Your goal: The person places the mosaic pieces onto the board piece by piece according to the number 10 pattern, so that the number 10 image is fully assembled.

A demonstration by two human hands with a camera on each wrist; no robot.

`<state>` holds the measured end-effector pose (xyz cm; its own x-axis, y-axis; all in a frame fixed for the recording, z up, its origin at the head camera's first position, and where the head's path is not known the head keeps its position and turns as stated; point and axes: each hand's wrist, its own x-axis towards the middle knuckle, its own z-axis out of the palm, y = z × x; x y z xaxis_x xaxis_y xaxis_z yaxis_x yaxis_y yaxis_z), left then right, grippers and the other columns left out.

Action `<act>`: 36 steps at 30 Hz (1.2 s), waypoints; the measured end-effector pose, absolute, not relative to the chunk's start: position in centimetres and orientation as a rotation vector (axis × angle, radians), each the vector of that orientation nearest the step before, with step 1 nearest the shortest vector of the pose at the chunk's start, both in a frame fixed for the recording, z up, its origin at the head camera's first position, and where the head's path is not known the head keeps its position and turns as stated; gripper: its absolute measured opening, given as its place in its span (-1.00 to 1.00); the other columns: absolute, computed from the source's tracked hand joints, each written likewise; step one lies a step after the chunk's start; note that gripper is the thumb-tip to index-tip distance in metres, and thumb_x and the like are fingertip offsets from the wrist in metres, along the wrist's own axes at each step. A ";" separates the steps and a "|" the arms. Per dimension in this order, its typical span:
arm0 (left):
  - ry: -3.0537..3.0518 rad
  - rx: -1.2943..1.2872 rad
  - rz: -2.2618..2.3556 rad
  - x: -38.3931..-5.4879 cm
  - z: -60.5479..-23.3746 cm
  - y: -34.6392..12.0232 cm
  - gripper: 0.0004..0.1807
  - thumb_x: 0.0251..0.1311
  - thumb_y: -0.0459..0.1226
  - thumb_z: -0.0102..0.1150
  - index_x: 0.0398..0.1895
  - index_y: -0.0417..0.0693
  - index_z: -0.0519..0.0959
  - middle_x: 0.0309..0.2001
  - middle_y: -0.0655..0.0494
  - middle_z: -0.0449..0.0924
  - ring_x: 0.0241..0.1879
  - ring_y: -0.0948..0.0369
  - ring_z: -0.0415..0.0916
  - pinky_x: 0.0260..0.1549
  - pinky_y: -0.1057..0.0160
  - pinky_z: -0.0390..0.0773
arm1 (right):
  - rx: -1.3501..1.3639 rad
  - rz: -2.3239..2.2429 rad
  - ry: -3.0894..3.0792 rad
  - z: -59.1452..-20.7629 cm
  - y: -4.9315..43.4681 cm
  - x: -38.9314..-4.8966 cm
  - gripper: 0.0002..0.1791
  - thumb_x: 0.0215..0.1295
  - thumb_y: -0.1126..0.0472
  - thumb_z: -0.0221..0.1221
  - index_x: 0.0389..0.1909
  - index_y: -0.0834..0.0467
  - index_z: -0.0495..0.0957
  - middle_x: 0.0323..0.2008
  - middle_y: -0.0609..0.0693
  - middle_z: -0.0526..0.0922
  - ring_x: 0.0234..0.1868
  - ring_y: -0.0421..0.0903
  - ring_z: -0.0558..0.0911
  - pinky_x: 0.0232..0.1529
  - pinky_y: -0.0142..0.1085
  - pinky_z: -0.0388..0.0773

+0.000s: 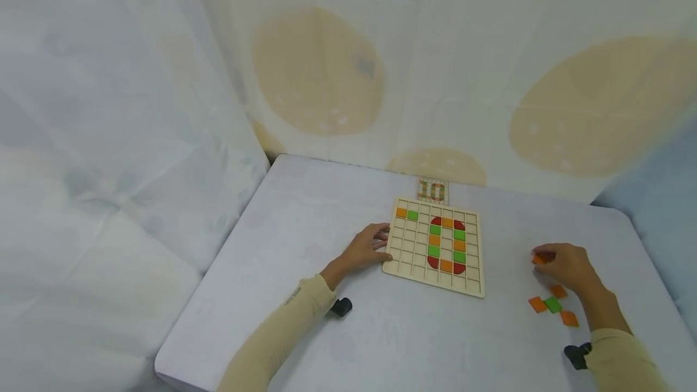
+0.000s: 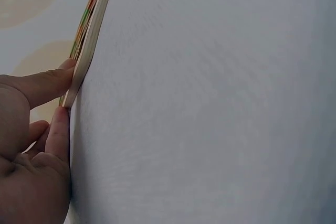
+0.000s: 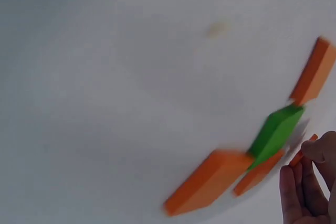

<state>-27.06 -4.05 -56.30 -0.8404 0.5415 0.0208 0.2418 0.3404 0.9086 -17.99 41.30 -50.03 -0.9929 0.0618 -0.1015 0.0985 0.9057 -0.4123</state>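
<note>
A wooden grid board (image 1: 403, 253) lies on the table, with red, orange and green tiles forming a ring on its right side. An orange tile (image 1: 401, 213) and a green tile (image 1: 412, 215) sit at its top left. My left hand (image 1: 363, 250) rests against the board's left edge, thumb at the near corner; the left wrist view shows fingertips touching the rim. Over at the right, my right hand (image 1: 563, 265) pinches an orange tile (image 3: 302, 152) between thumb and fingers. Close below it lie a loose green tile (image 1: 552, 304) and orange tiles (image 1: 569, 319).
Behind the board lies a small pattern card (image 1: 433, 191) showing a coloured 10. The white table (image 1: 305, 198) has patterned cloth (image 1: 446, 77) hanging along its back and sides. Dark wrist-worn devices (image 1: 342, 307) show beneath both sleeves.
</note>
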 end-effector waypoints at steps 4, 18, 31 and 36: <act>2.328 0.703 1.501 -27.0 -56.5 -3.9 -0.08 0.00 -0.38 0.48 0.44 -0.14 0.21 0.26 0.07 0.35 0.15 0.25 0.40 0.06 0.51 0.49 | 0.118 -0.698 2.991 -49.6 38.5 -19.4 -0.52 0.07 0.28 0.39 -0.01 0.45 0.57 -0.12 0.37 0.61 -0.14 0.23 0.52 -0.11 0.14 0.59; 2.320 0.659 1.490 -26.7 -56.0 -3.7 -0.11 0.03 -0.38 0.46 0.44 -0.10 0.21 0.26 0.11 0.34 0.16 0.27 0.39 0.05 0.51 0.49 | -0.233 -0.901 3.001 -48.9 25.3 -26.3 -0.59 0.08 0.32 0.33 -0.01 0.37 0.63 -0.08 0.29 0.65 -0.13 0.15 0.59 -0.07 0.02 0.63; 2.293 0.671 1.469 -26.4 -55.9 -3.3 -0.10 0.05 -0.34 0.46 0.46 -0.07 0.19 0.28 0.15 0.33 0.16 0.32 0.38 0.05 0.53 0.48 | -0.466 -1.005 2.949 -50.5 20.4 -27.2 -0.73 0.11 0.37 0.33 -0.13 0.33 0.68 -0.19 0.18 0.69 -0.25 0.03 0.60 -0.23 -0.10 0.66; 2.299 0.674 1.469 -26.2 -55.8 -3.3 -0.09 0.04 -0.35 0.46 0.46 -0.07 0.19 0.28 0.15 0.33 0.16 0.31 0.37 0.05 0.53 0.48 | -0.465 -0.965 2.961 -50.7 19.9 -27.4 -0.79 0.11 0.37 0.35 -0.20 0.29 0.70 -0.23 0.12 0.70 -0.25 0.01 0.61 -0.18 -0.08 0.65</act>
